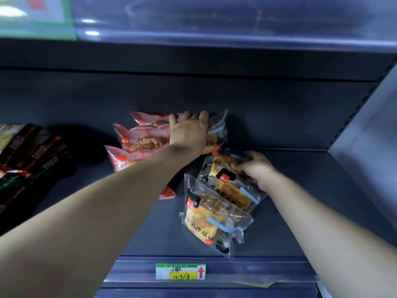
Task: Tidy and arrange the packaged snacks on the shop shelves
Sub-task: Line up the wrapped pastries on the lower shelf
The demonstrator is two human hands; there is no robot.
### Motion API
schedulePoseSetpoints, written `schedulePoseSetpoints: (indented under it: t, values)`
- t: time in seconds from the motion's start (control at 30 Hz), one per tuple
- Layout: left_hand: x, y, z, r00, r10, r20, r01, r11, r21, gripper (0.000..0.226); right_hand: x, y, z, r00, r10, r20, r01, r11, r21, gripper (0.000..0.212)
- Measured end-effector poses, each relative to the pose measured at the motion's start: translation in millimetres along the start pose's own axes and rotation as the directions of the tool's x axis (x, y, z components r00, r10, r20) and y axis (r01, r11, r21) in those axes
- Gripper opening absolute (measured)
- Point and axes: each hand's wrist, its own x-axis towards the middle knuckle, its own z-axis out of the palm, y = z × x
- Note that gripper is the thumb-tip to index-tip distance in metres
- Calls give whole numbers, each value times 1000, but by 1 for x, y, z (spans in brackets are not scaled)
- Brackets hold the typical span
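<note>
snack packs (210,222) in rows on the shelf (300,211)

the left hand (189,131) lies spread out on the back pink pack (150,119) and back clear pack (217,134). the right hand (255,168) pinches the middle clear pack (227,186), which lies slanted, back-left to front-right.

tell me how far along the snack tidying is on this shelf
Partly done. The pink packets already sit in an overlapping row front to back, and the dark packets are lined up at far left. In hand: the left hand rests on the rear clear packet, the right hand grips the middle clear packet. Left: the front clear packet lies skewed.
</note>
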Motion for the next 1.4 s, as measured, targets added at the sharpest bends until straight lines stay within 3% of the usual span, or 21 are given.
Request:
schedulePoseSetpoints:
  t: [0.2,0.4,0.5,0.6,0.9,1.07,1.23,1.4]
  values:
    - [17,-4,2,1000,-23,-13,23,1000,18,48,4,-4,-19,997,-34,-75,42,994,100,48]
    - [30,1,7,1000,-29,-2,29,1000,0,46,-3,1,-30,962,-231,-146,248,963,106,36]
    - [33,0,8,999,-37,-6,37,999,1,46,-3,8,-34,906,-279,-320,320,944,83,27]
    - [32,-3,12,999,7,34,-8,1000,23,47,-6,12,-36,838,-327,-437,394,917,69,32]
    - [26,-18,20,985,70,156,-40,981,-190,54,-12,1,-3,852,-504,-143,506,862,-22,26]
    - [23,-26,-4,989,36,144,8,955,-298,45,-5,-16,16,842,-518,-148,517,855,-48,22]
    - [7,-28,-17,997,-26,70,55,892,-449,46,0,-23,28,857,-502,-119,483,862,-153,30]
    - [-19,-23,-18,982,97,-159,-154,905,-396,34,-15,-12,22,888,-430,-162,427,903,-53,57]
